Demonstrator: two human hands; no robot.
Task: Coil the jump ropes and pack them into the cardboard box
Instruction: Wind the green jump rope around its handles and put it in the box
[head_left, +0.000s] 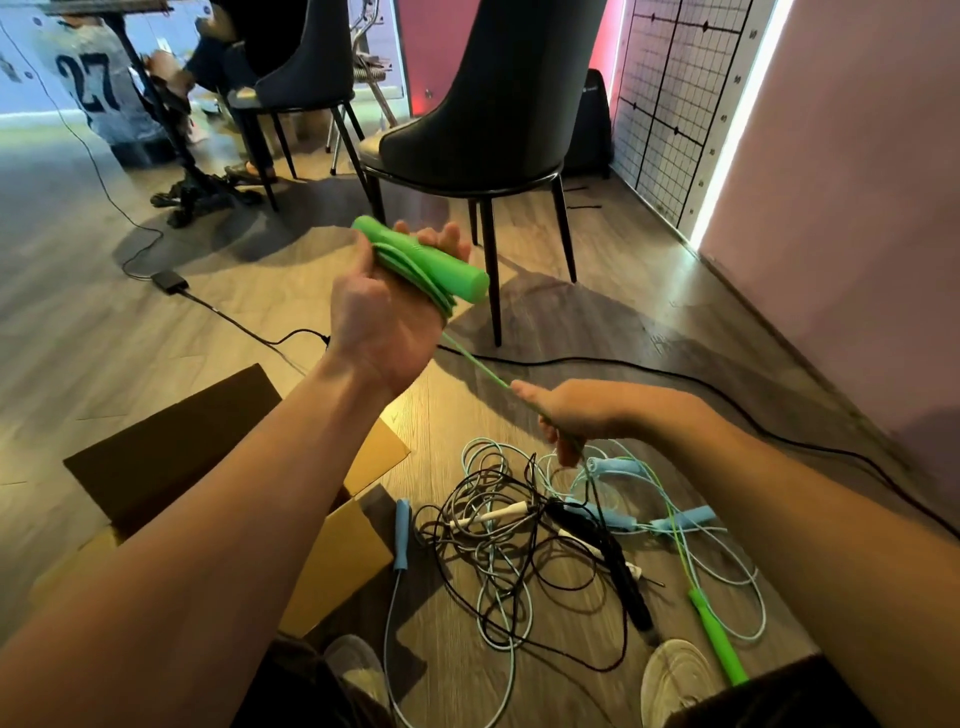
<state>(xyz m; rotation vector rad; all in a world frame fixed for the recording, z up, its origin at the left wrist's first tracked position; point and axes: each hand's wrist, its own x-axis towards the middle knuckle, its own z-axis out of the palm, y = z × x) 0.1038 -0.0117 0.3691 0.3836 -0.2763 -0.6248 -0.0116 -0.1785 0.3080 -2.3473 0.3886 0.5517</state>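
**Two grips, one green rope (475, 364)**

Up in my left grip (384, 322) I hold a green handle (421, 257), fingers curled round it from behind. Several loops of the rope are bunched against the palm under that handle. From the bottom of those loops one strand runs taut, down and across to my right grip (566, 415), which is lower and nearer my body. There my fingers close round the strand in a loose fist, thumb along the top.

Below the right grip the rope drops to the floor (649, 332) and trails to the second green handle (717, 639), which lies flat beside my right shoe (675, 680).

Straight beneath the right grip sits a tangle of other ropes (498, 540) in black, white and pale blue, their handles scattered among the loops.

The cardboard box (171, 452) lies on the floor under my left forearm, well below the left grip, flaps open. I cannot see inside it.

Beyond the left grip stands a black chair (493, 104).
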